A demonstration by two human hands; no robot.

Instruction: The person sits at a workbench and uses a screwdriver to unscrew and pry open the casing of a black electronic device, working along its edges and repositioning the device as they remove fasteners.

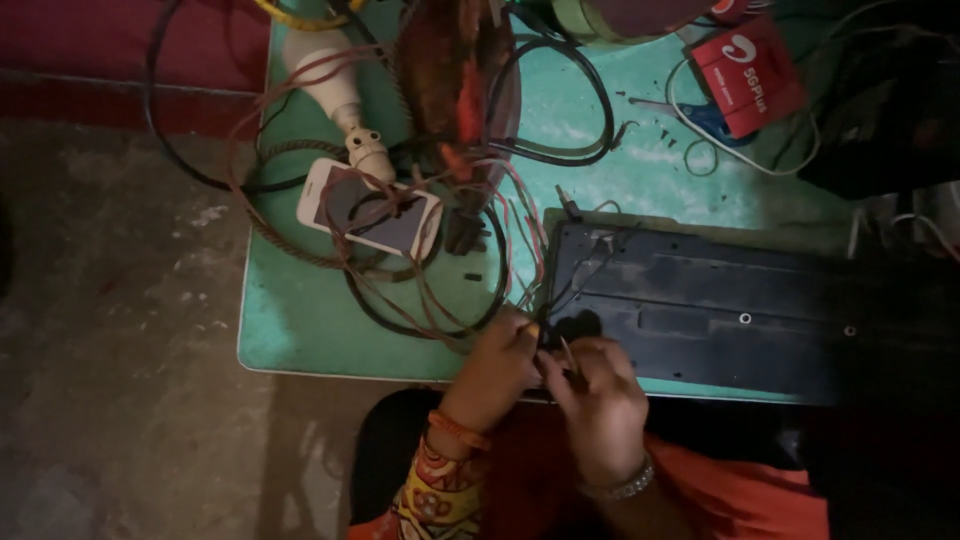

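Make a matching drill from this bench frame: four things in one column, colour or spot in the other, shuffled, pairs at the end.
Things:
1. phone
2. small box
3. flat panel
4. right hand

Descriptions:
A. red, at the table's far right
B. white, lying under tangled thin wires
C. wears a metal bracelet, works at the panel's near left corner
D. dark and wide, lying in front of the person

Pairs: 1-B, 2-A, 3-D, 4-C

red square packet point(748, 76) top right | white phone point(368, 207), dark screen
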